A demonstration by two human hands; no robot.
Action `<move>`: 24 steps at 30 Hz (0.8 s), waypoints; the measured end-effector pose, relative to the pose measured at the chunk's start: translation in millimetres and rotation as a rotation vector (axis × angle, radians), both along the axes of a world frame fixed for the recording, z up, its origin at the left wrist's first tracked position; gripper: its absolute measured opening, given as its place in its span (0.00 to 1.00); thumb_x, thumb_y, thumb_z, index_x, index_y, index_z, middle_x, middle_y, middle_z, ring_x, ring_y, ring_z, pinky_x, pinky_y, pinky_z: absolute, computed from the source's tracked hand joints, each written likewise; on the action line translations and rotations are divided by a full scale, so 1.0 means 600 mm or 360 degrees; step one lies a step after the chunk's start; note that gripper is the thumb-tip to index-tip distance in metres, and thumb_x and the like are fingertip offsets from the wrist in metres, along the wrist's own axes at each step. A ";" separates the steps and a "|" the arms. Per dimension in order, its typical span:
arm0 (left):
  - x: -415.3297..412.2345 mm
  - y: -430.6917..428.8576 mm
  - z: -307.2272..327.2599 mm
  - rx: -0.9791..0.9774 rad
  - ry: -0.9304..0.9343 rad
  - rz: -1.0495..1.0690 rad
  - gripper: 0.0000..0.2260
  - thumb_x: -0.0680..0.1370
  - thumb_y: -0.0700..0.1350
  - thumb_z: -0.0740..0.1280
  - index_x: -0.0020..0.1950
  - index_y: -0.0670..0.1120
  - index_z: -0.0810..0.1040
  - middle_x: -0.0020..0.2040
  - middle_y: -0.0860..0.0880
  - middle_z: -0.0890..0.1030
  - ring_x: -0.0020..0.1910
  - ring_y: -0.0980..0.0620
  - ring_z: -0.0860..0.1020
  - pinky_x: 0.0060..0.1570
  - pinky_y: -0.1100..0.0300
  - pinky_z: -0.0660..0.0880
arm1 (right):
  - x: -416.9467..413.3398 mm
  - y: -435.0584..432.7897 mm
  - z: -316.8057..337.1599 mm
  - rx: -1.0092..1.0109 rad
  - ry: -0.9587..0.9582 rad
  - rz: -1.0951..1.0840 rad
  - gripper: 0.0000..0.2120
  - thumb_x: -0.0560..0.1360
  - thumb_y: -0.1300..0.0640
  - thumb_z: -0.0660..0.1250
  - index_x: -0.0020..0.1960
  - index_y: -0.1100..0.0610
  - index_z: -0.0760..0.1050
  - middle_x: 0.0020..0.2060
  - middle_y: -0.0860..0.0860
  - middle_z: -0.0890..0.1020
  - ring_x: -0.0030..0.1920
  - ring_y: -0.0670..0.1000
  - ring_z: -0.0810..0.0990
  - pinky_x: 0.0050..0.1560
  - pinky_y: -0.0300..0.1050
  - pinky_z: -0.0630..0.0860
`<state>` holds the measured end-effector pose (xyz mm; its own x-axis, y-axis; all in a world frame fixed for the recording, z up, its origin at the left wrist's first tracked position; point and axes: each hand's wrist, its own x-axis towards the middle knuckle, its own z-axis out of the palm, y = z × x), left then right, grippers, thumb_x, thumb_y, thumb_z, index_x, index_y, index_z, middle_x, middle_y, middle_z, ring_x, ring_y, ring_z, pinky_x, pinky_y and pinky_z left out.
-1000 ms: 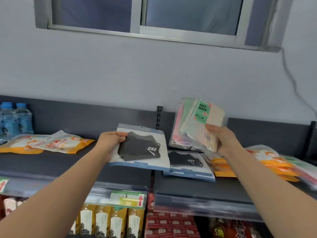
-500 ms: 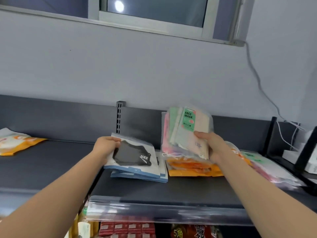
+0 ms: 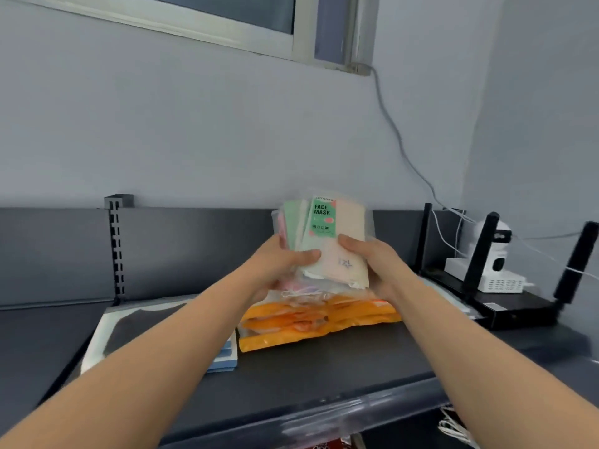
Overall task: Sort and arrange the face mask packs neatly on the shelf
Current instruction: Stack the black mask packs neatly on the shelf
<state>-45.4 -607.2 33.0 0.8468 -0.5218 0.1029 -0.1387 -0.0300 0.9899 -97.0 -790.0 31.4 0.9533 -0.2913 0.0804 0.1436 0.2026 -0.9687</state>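
Note:
A bundle of pastel face mask packs, the front one with a green "FACE MASK" label, stands upright above the dark shelf. My left hand grips its left side and my right hand grips its right side. Under the bundle lies a pile of orange packs. To the left, a stack of white-and-blue packs with a black mask lies flat on the shelf, partly hidden by my left forearm.
A black router with upright antennas and a small white camera sit at the shelf's right end, with cables running up the wall. A slotted shelf upright stands at the back left. A window frame is above.
My left hand let go of the black mask pack, which now lies on its stack, and moved right to grip the pastel bundle. The view swung right, revealing the router.

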 end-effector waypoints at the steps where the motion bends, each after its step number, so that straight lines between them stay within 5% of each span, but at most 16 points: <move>1: 0.003 -0.024 -0.004 -0.0057 0.0005 0.0019 0.15 0.72 0.43 0.75 0.57 0.49 0.77 0.55 0.49 0.84 0.54 0.47 0.82 0.58 0.45 0.78 | -0.005 -0.018 0.003 -0.0069 0.0013 -0.0035 0.25 0.69 0.56 0.75 0.64 0.62 0.76 0.53 0.59 0.85 0.53 0.59 0.85 0.51 0.55 0.82; 4: 0.003 -0.095 -0.014 -0.0107 -0.0013 0.0041 0.17 0.73 0.38 0.74 0.60 0.46 0.75 0.57 0.48 0.82 0.54 0.46 0.81 0.56 0.46 0.79 | -0.018 -0.081 0.010 -0.0296 0.0135 -0.0114 0.21 0.74 0.47 0.71 0.62 0.58 0.77 0.52 0.56 0.86 0.54 0.57 0.85 0.55 0.55 0.80; 8: -0.008 -0.193 -0.018 -0.0149 -0.0048 0.0082 0.12 0.75 0.37 0.70 0.50 0.51 0.72 0.51 0.52 0.79 0.55 0.48 0.80 0.58 0.48 0.78 | -0.041 -0.171 0.026 -0.0492 0.0364 -0.0170 0.23 0.70 0.45 0.71 0.62 0.52 0.76 0.52 0.54 0.86 0.55 0.57 0.84 0.63 0.55 0.75; 11: -0.012 -0.269 -0.021 -0.0084 -0.0067 0.0105 0.14 0.76 0.42 0.70 0.61 0.45 0.74 0.58 0.50 0.81 0.56 0.48 0.80 0.58 0.48 0.78 | -0.053 -0.228 0.038 -0.0662 0.0493 -0.0341 0.16 0.73 0.58 0.70 0.59 0.61 0.76 0.47 0.57 0.85 0.45 0.56 0.83 0.53 0.52 0.78; 14: -0.016 -0.329 -0.026 0.0046 -0.0034 0.0106 0.20 0.77 0.49 0.68 0.67 0.45 0.73 0.61 0.47 0.80 0.56 0.47 0.80 0.58 0.49 0.78 | -0.051 -0.276 0.038 -0.0950 0.0538 -0.0517 0.21 0.75 0.61 0.71 0.65 0.65 0.72 0.51 0.58 0.82 0.39 0.52 0.80 0.43 0.47 0.78; 17: -0.017 -0.368 -0.027 0.0320 -0.0046 0.0019 0.22 0.79 0.55 0.63 0.69 0.45 0.73 0.62 0.47 0.80 0.58 0.46 0.79 0.60 0.49 0.76 | -0.047 -0.318 0.028 -0.1268 0.0560 -0.0609 0.22 0.76 0.58 0.70 0.68 0.62 0.70 0.58 0.56 0.78 0.47 0.50 0.76 0.47 0.42 0.73; 24: -0.017 -0.400 -0.041 0.1271 -0.0567 -0.0087 0.31 0.76 0.66 0.57 0.70 0.46 0.71 0.68 0.48 0.74 0.65 0.45 0.72 0.67 0.50 0.67 | -0.029 -0.356 0.010 -0.1657 0.0741 -0.0489 0.19 0.77 0.59 0.67 0.65 0.66 0.75 0.64 0.62 0.78 0.61 0.60 0.78 0.65 0.54 0.74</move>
